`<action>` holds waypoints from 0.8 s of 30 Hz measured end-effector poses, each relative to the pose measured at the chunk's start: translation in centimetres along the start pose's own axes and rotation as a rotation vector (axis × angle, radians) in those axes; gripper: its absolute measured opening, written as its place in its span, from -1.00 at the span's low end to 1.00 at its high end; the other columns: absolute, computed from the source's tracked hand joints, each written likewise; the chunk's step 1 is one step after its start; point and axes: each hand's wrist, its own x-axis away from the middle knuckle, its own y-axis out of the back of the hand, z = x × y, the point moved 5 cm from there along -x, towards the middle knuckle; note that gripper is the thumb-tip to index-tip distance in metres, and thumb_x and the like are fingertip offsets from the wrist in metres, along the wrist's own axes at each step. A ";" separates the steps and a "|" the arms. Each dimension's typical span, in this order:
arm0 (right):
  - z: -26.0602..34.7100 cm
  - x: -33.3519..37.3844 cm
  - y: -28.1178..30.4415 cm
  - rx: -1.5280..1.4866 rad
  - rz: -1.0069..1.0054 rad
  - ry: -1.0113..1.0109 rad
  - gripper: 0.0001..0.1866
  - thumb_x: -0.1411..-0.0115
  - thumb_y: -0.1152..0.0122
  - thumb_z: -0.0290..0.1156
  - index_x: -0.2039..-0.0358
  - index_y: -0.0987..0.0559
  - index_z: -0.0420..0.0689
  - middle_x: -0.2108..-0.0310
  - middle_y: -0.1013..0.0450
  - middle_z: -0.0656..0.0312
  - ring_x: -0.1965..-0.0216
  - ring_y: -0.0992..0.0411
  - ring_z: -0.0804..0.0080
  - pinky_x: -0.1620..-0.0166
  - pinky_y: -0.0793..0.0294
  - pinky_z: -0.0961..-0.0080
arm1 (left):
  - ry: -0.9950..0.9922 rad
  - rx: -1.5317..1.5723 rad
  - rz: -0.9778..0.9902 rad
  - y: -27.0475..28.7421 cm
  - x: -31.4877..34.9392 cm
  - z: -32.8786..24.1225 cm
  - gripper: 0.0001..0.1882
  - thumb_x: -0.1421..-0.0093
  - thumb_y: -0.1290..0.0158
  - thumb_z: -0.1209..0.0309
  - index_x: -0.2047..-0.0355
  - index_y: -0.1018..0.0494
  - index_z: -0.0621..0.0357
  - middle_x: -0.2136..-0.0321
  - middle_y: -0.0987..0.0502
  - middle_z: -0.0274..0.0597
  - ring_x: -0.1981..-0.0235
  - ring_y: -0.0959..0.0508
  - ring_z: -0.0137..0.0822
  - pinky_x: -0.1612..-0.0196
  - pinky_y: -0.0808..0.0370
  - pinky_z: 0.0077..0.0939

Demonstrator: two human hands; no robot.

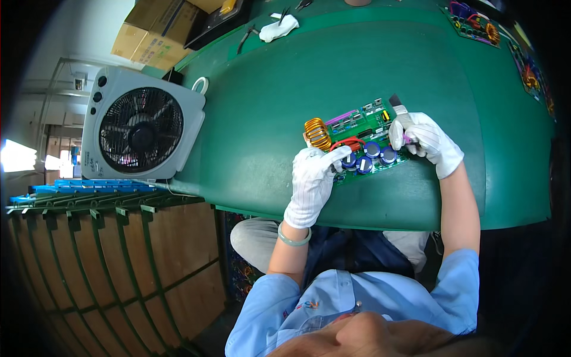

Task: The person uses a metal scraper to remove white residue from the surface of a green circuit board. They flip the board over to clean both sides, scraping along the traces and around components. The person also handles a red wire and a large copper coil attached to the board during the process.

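A green circuit board [370,127] lies tilted on the green table top in front of me. It carries a copper-wound coil [317,134] at its left end, red wires [347,143] and several blue round capacitors [372,149]. My left hand [313,177], in a white glove, closes on the board's near left corner, index finger reaching to the capacitors. Over the right end, my gloved right hand [429,140] is closed around a pale, flat thing with a dark tip [395,101]; its kind is unclear. Something purple shows at its fingers.
A grey box fan [143,128] stands at the left. Pliers [245,40] and a white glove or cloth [279,28] lie at the far edge, near cardboard boxes [156,35]. More circuit boards [473,25] lie at the far right.
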 end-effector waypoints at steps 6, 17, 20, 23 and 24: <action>0.7 -1.8 -1.3 -0.026 0.029 0.075 -0.64 -0.07 -0.13 -0.29 0.20 -0.64 -0.25 0.42 -0.55 0.27 0.72 -0.14 0.76 0.69 0.00 0.74 | -0.390 -0.507 -0.113 3.9 -2.3 -2.5 -0.68 -0.21 -0.25 0.37 0.03 -0.64 0.15 0.07 -0.59 -0.02 0.04 -0.57 -0.16 -0.07 -0.48 -0.31; 1.8 -3.2 -0.6 0.177 -0.366 0.143 -0.71 -0.26 -0.31 -0.33 0.10 -0.66 -0.26 0.19 -0.62 0.24 0.32 -0.44 0.63 0.17 -0.43 0.63 | 0.075 -0.244 0.236 5.3 -6.8 3.8 -0.25 0.12 -0.49 0.20 -0.07 -0.45 0.13 0.20 -0.61 -0.12 0.19 -0.62 -0.26 0.03 -0.57 -0.37; 2.3 -3.2 -2.5 0.253 -0.272 0.053 -0.74 -0.21 -0.37 -0.36 0.18 -0.68 -0.27 0.24 -0.63 0.20 0.21 -0.52 0.58 0.07 -0.51 0.56 | 0.272 -0.013 0.308 4.8 -5.3 3.3 -0.29 0.14 -0.48 0.25 -0.03 -0.48 0.15 0.31 -0.60 -0.24 0.26 -0.57 -0.42 0.11 -0.57 -0.43; 2.0 -3.2 -4.8 0.331 -0.135 0.018 -0.74 -0.11 -0.46 -0.38 0.23 -0.68 -0.24 0.37 -0.60 0.23 0.31 -0.51 0.57 0.18 -0.51 0.52 | 0.317 0.022 0.533 2.8 -4.4 2.5 -0.26 0.11 -0.50 0.17 -0.05 -0.47 0.15 0.31 -0.59 -0.23 0.26 -0.55 -0.45 0.12 -0.56 -0.43; 1.7 -3.6 -5.6 0.383 -0.058 -0.038 -0.75 -0.11 -0.46 -0.38 0.24 -0.68 -0.24 0.37 -0.61 0.23 0.31 -0.51 0.57 0.19 -0.51 0.52 | 0.205 -0.022 0.534 2.6 -4.6 1.8 -0.24 0.10 -0.50 0.09 -0.05 -0.47 0.17 0.30 -0.60 -0.19 0.27 -0.57 -0.37 0.12 -0.56 -0.40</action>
